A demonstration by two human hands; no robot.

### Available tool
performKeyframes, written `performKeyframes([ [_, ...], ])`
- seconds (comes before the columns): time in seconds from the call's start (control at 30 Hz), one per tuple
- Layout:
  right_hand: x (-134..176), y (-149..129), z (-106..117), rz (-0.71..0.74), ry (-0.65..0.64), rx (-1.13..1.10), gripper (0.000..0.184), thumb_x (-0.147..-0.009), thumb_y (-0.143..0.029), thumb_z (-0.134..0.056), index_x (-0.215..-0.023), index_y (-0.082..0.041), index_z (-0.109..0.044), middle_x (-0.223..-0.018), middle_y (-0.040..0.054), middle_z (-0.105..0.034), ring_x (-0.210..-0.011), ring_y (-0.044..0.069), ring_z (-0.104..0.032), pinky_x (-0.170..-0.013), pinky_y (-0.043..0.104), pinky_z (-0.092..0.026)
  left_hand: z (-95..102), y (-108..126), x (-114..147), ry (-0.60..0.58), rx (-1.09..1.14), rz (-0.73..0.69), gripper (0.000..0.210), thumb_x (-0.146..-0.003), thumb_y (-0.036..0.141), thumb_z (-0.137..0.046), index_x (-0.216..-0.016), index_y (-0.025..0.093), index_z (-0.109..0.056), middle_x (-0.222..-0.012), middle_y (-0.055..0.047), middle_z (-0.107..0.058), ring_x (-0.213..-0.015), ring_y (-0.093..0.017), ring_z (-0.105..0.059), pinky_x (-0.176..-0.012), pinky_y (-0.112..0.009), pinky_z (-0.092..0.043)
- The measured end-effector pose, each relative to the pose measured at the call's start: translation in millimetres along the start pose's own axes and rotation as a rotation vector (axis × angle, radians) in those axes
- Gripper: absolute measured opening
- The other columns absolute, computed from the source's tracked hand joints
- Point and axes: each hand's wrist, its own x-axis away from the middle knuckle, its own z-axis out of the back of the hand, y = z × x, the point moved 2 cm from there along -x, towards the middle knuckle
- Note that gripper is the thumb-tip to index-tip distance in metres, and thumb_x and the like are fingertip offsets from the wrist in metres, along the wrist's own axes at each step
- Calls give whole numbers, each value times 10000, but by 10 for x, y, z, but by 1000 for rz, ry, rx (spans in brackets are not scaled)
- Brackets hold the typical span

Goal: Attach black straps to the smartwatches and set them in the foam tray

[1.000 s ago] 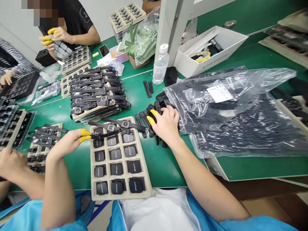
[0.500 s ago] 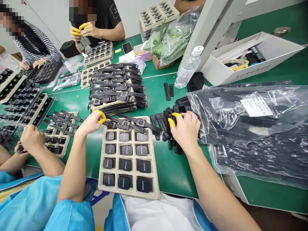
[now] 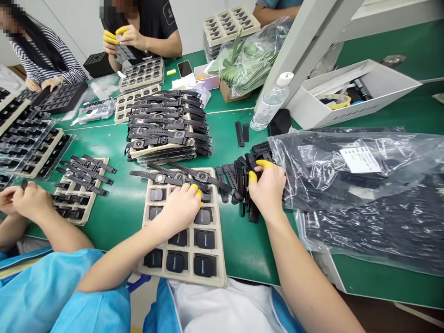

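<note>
Fingers (image 3: pixel 265 164) of the right hand (image 3: pixel 269 188) part slightly among loose straps (image 3: pixel 231 176) whose long sides point roughly forward, any pinch unclear; the left hand (image 3: pixel 182 206), nearer the watch faces (image 3: pixel 204 216), bends over the tray (image 3: pixel 220 249), its hold hidden.

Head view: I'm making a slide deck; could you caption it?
Left hand over a tray of dark square pieces, right hand at a pile of black straps.

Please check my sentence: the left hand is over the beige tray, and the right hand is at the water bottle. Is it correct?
Not entirely: the head view shows the right hand at the pile of black straps, not at the water bottle. The left hand is over the beige tray.
</note>
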Motion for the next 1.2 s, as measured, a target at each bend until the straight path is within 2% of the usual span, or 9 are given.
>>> performKeyframes([
  [0.23, 1, -22, 99, 22, 84, -182, 258, -940, -295, -500, -1110, -172, -651, -1129, 186, -639, -1116, 367, -578, -983, 550, -455, 42, 72, -99, 11, -89, -37, 188, -936, 66, -519, -922, 96, -705, -913, -179, -651, -980, -337, -605, -745, -431, -457],
  [0.33, 21, -68, 201, -38, 173, -498, 223, -964, -323, -530, -1152, -207, -566, -1145, 149, -674, -1085, 310, -662, -995, 519, -511, -6, 108, -123, 22, -86, -24, 148, -922, 96, -552, -957, 96, -696, -925, -189, -656, -949, -328, -611, -730, -421, -460],
  [0.47, 87, -229, 313, -110, 128, -995, 236, -948, -354, -641, -1059, -264, -453, -857, -1, -657, -698, 197, -676, -757, 406, -594, 2, 74, -144, 9, -67, 29, 165, -952, 78, -510, -962, 109, -672, -938, -177, -668, -979, -320, -638, -736, -401, -482],
  [0.57, 174, -438, 397, -170, -30, -1324, 300, -894, -381, -731, -1013, -274, -477, -711, -81, -499, -473, 113, -459, -498, 278, -477, 155, -6, -131, 16, 38, 6, 101, -972, 142, -534, -953, 140, -633, -894, -142, -674, -932, -296, -660, -729, -378, -497],
  [0.67, 303, -663, 436, -265, -302, -1552, 319, -947, -552, -652, -981, -258, -532, -658, -85, -382, -438, 91, -289, -404, 243, -313, 271, -86, -153, 126, 295, 38, 70, -978, 224, -546, -1023, 174, -565, -881, -99, -677, -814, -251, -671, -677, -345, -500],
  [0.77, 444, -810, 414, -299, -506, -1567, 364, -936, -589, -679, -970, -260, -526, -604, -92, -394, -441, 106, -343, -422, 254, -329, 170, -109, -245, 328, 712, 57, 202, -985, 219, -503, -1183, 197, -465, -1012, -94, -690, -831, -213, -690, -718, -327, -542],
  [0.87, 551, -876, 370, -250, -676, -1542, 381, -911, -546, -738, -1015, -264, -504, -682, -64, -577, -461, 123, -488, -463, 276, -398, -75, -78, -342, 431, 986, -13, 333, -980, 168, -450, -1307, 195, -398, -1181, -134, -669, -1011, -206, -697, -883, -358, -581],
  [0.97, 602, -906, 358, -203, -790, -1588, 346, -947, -522, -697, -1038, -250, -503, -762, -35, -651, -490, 124, -535, -501, 284, -433, -242, -58, -373, 424, 1007, -107, 453, -958, 122, -446, -1403, 199, -420, -1293, -147, -649, -1185, -228, -665, -1009, -410, -566],
  [1.2, 638, -930, 330, -214, -924, -1592, 339, -972, -524, -664, -1065, -237, -511, -519, -121, -485, -397, 108, -381, -431, 244, -411, -208, -113, -346, 554, 861, -293, 595, -921, 35, -427, -1476, 232, -512, -1385, -117, -642, -1316, -249, -603, -1115, -463, -530],
])
